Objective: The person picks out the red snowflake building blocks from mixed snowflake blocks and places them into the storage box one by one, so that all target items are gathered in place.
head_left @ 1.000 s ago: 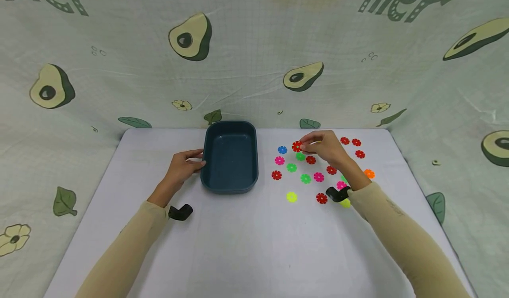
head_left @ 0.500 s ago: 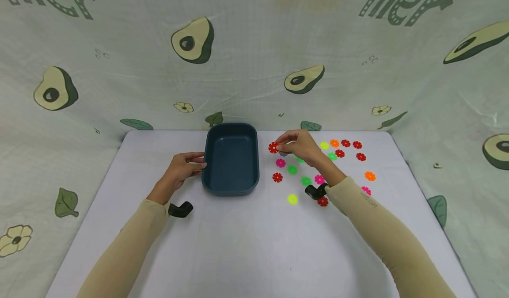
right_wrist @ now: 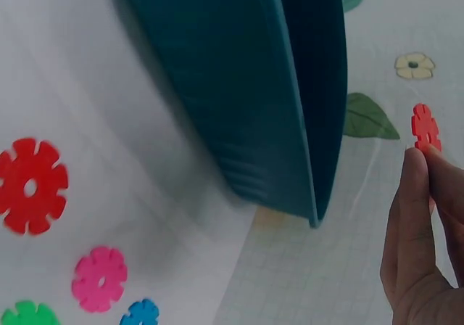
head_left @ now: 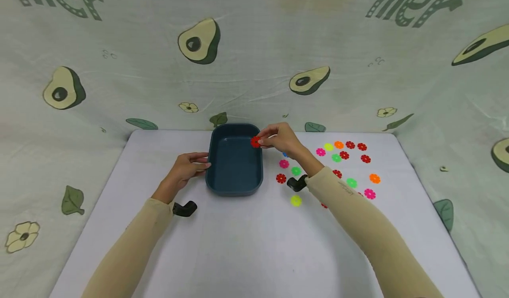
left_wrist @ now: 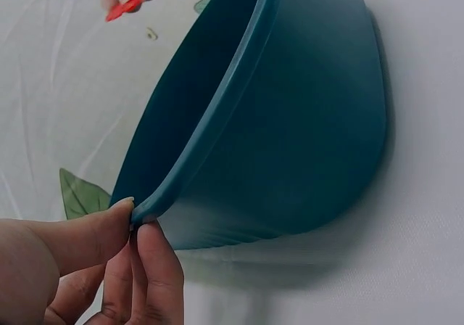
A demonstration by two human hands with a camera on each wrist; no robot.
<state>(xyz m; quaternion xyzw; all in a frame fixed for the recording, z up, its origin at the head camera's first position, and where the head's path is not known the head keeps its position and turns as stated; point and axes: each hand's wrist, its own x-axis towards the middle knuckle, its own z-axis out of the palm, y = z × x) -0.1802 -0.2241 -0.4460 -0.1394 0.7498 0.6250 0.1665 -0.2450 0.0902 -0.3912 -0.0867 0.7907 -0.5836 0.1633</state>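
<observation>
A dark teal rectangular bin stands on the white table, its inside bare of pieces. My left hand pinches the bin's left rim between thumb and fingers, as the left wrist view shows close up. Between thumb and fingertips of my right hand is a red flower-shaped disc, held above the bin's right rim. The right wrist view shows the same red disc standing edge-up in the fingertips, higher than the bin wall.
Several flower-shaped discs lie spread right of the bin, among them a yellow disc, a red disc and an orange disc. Some are hidden under the right forearm. A printed cloth hangs behind the table.
My right hand has carried the red disc leftward from over the scattered discs to the bin's right rim. The left hand keeps its grip on the bin.
</observation>
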